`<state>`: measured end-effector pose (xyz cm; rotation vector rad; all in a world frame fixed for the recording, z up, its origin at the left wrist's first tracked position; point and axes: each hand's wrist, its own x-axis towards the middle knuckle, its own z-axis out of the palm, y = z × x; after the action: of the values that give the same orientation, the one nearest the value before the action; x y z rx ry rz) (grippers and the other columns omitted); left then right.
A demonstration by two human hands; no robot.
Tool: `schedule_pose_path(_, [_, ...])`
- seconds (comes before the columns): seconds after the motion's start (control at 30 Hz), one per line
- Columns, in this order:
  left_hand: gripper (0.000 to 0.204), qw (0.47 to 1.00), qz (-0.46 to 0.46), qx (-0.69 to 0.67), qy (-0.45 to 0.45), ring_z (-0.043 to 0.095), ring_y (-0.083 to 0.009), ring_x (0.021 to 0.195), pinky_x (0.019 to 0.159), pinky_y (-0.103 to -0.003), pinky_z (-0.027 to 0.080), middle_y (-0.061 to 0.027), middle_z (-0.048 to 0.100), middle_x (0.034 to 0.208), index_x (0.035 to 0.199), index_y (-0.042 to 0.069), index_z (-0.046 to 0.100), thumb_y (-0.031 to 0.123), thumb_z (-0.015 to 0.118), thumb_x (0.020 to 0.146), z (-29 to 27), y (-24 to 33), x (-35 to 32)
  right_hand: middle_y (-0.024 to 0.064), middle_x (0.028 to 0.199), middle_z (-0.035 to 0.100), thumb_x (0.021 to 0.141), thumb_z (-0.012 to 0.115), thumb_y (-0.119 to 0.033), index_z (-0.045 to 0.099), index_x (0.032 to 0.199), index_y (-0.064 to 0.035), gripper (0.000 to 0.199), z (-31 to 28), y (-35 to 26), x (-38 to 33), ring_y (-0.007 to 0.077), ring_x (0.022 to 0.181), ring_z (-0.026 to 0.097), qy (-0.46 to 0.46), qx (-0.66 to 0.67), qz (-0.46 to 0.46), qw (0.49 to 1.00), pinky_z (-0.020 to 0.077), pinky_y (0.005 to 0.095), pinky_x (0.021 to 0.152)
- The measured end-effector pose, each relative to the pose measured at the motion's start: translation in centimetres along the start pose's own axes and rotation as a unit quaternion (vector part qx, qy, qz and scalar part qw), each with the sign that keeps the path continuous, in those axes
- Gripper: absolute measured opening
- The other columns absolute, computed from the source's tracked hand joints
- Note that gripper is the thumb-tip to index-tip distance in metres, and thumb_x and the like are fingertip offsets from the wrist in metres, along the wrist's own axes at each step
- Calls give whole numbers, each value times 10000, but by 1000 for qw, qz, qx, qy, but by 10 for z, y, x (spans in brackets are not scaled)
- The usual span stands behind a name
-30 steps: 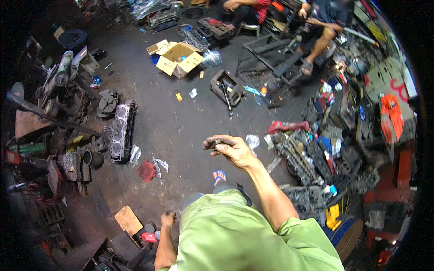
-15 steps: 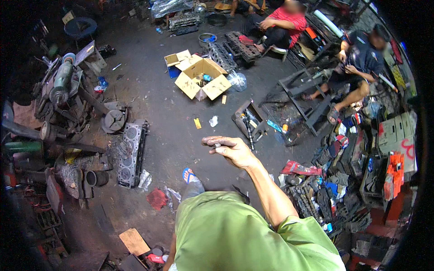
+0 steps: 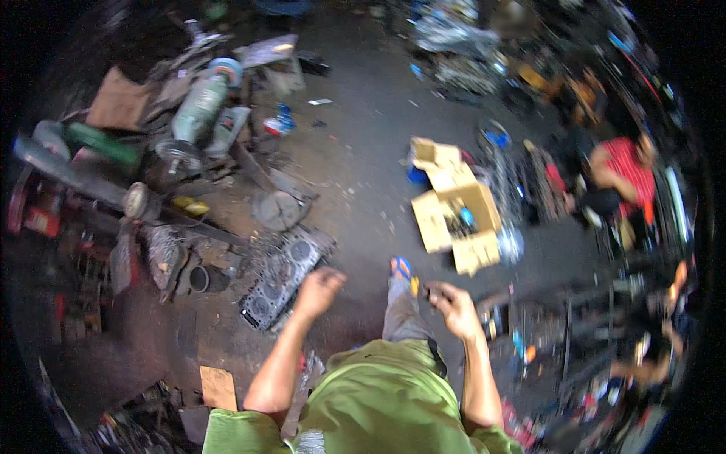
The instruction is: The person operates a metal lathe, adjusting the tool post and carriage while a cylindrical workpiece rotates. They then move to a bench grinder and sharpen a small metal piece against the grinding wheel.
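My right hand (image 3: 455, 308) is closed, with the fingers pinched round a small dark metal piece (image 3: 429, 293) whose exact kind I cannot make out. It is held over the dark floor, in front of my body. My left hand (image 3: 321, 292) reaches forward too, smeared by motion; its fingers look bent, and no object shows in it. Nearest to the left hand lies an engine cylinder head (image 3: 284, 278) with round chambers, flat on the floor. The right hand is apart from an open cardboard box (image 3: 476, 255) standing farther ahead.
A green bench grinder (image 3: 200, 112) stands among metal scrap at the left. A round metal disc (image 3: 278, 209) lies beyond the cylinder head. At the right sits a person in a red top (image 3: 634, 171); another person's arms blur near the right rim. A brown board (image 3: 218, 387) lies near left.
My view has swung left, so the box and people now appear farther right. My left hand has come into view. The right hand still pinches the small piece, now nearer my body.
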<state>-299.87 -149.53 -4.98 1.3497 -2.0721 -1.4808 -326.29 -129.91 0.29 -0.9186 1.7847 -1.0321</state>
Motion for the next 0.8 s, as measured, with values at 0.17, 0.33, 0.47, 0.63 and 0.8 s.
schedule_pose_path(0.17, [365, 987, 6, -113, -112, 592, -138, 953, 872, -322, 479, -74, 689, 1016, 1152, 16, 643, 315, 626, 943, 35, 124, 61, 154, 1111, 663, 893, 601, -27, 656, 1136, 3, 251, -22, -66, 141, 272, 1013, 639, -150, -96, -153, 972, 504, 347, 878])
schedule_pose_path(0.33, [326, 978, -54, -196, -46, 565, -106, 914, 839, -306, 473, -36, 676, 944, 1057, 14, 670, 316, 635, 940, -2, 173, 129, 175, 1178, 636, 867, 608, -4, 631, 1170, 1, 303, -39, -147, 248, 327, 1049, 634, -282, -132, -286, 906, 508, 367, 903])
schedule_pose_path(0.47, [316, 984, -47, -167, 38, 564, -95, 886, 807, -303, 476, -39, 683, 909, 973, 15, 702, 324, 650, 930, -33, 177, 173, 156, 1215, 622, 869, 611, -31, 617, 1198, -23, 330, -28, -187, 313, 332, 1050, 636, -347, -145, -275, 885, 513, 377, 891])
schedule_pose_path(0.63, [279, 975, -76, -195, 68, 573, -96, 864, 806, -291, 473, -28, 686, 891, 988, 25, 708, 291, 642, 940, -62, 153, 236, 156, 1127, 661, 879, 633, -82, 632, 1149, -31, 275, 0, -213, 392, 338, 1027, 645, -364, -137, -305, 869, 513, 390, 857])
schedule_pose_path(0.8, [296, 976, 69, -139, 152, 580, -111, 818, 770, -284, 476, -40, 674, 858, 1017, 36, 681, 317, 630, 942, -106, 120, 307, 131, 1084, 688, 895, 625, -59, 630, 1151, -13, 260, 23, -234, 473, 237, 1012, 657, -371, -155, -203, 893, 504, 332, 876])
